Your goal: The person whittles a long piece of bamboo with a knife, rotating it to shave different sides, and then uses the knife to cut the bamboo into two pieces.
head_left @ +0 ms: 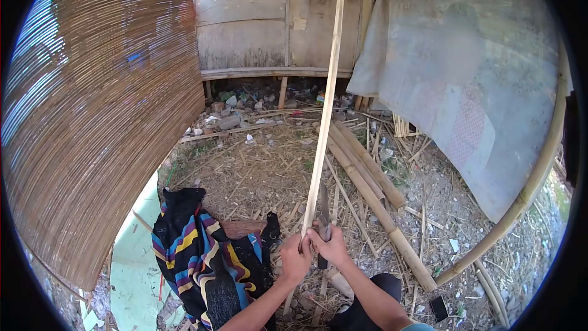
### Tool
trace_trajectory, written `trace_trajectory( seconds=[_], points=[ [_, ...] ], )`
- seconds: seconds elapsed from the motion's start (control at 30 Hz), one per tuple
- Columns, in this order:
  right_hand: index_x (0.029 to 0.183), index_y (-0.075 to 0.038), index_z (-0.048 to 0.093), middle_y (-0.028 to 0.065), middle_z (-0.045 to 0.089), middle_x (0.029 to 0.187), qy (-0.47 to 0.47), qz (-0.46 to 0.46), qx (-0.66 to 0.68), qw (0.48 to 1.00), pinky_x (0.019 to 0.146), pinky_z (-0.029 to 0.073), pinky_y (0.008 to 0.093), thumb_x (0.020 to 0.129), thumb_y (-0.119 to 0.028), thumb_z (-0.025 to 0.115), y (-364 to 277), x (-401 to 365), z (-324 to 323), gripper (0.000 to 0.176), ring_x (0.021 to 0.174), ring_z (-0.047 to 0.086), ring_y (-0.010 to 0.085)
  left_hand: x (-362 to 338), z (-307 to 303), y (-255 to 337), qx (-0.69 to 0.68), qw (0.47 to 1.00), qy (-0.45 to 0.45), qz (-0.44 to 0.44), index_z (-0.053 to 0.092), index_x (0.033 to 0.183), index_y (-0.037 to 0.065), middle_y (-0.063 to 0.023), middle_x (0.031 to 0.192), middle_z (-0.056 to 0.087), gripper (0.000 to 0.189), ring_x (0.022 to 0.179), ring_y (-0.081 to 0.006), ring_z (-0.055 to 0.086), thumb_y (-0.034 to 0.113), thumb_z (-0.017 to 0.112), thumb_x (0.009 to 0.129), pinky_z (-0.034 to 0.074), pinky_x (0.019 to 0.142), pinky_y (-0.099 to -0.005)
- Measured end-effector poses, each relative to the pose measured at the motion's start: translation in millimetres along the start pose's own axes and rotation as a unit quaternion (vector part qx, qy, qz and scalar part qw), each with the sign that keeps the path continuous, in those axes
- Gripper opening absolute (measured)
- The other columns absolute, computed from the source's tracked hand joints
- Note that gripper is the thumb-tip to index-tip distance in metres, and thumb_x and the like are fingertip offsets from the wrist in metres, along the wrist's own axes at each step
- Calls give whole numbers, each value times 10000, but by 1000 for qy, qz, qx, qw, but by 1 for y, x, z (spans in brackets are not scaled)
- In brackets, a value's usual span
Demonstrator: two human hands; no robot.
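A long, pale bamboo strip (327,95) rises from my hands, leaning slightly right toward its far end. My left hand (294,260) is closed around its lower part. Right beside it, my right hand (331,246) grips a knife (324,205), its dark blade pointing up and away alongside the strip and its dark handle end showing below the palm. The thumbs of both hands are close together at the strip. Below my left hand, part of the strip's lower end is hidden by the hand and forearm.
Bamboo poles (367,171) lie on the littered ground to the right. A striped cloth (205,257) is bunched at the left, beside a pale green sheet (136,270). A slatted bamboo screen (104,104) and a translucent plastic sheet (422,43) flank me. A phone-like dark object (438,308) lies lower right.
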State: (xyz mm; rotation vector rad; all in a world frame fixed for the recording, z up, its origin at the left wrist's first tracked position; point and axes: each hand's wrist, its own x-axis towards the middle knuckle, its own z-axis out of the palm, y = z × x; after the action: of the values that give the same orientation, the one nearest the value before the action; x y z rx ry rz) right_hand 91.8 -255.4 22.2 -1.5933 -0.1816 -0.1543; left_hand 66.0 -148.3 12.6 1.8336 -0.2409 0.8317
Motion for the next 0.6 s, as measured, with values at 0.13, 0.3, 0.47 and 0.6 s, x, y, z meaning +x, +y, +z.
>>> trace_trajectory(
  seconds=[0.13,0.3,0.47,0.6],
  points=[
    [1005,41,601,-89,335,529,-27,-47,-13,998,426,229,214,796,-250,710,-3,2,0,374,481,298,23,-5,3,6,-8,999,36,5,567,841,-46,-142,649,468,47,547,-278,491,-23,551,803,368,490,-342],
    [903,10,625,-68,407,529,-28,-108,-150,982,421,267,221,781,-247,712,-18,-2,-5,297,483,314,30,-10,3,9,-27,998,56,10,582,936,-56,-141,722,484,149,571,-250,494,-29,551,793,356,491,-318],
    [892,-5,641,-27,307,494,-40,-110,-139,983,422,245,263,779,-259,706,-25,-8,-7,285,476,290,65,-11,-1,17,-17,998,67,-7,546,1098,-32,-138,811,495,329,698,-241,519,-11,607,776,412,604,-331],
    [900,-3,642,0,346,510,-43,-129,-137,981,448,292,251,777,-237,704,-33,-12,-5,272,490,334,70,-12,1,8,-35,995,92,-5,516,1019,-28,-136,845,496,294,721,-247,518,17,640,756,408,625,-336]
  ],
)
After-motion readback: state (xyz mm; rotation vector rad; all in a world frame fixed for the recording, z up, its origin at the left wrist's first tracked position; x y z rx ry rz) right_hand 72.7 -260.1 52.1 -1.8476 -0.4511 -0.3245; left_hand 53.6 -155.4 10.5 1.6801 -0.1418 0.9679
